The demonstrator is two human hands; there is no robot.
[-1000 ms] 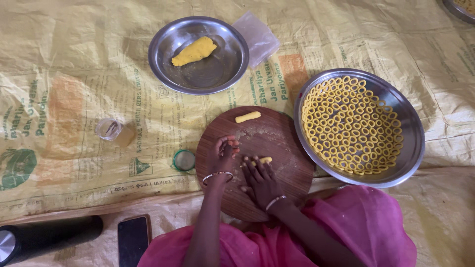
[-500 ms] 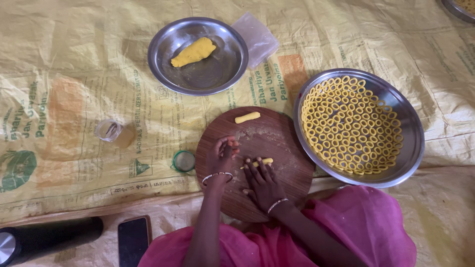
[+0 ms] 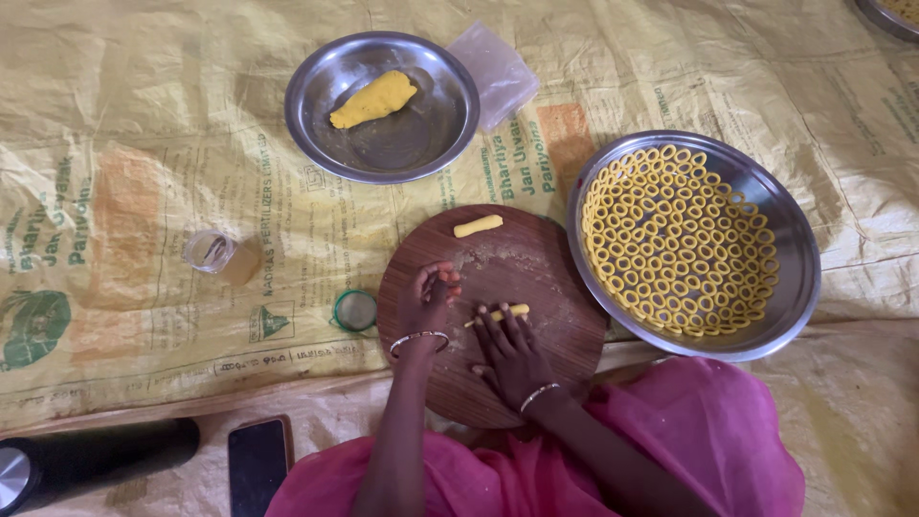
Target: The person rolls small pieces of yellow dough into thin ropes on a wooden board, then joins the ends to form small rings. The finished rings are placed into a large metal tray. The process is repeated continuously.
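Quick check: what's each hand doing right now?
Left hand: fingers curled on the board; contents cannot be told.
Right hand: open, flat on a dough strip.

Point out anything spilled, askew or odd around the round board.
A small glass jar lies tipped on its side on the yellow sheet, its green lid off beside the wooden board. Nothing looks spilled.

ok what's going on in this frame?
A person in pink sits at a round wooden board on a yellow printed sheet. The right hand lies flat over a thin roll of yellow dough on the board; the left hand rests curled beside it. A second dough piece lies near the board's far edge. The steel tray to the right is packed with small dough rings; a steel plate beyond holds a dough lump.
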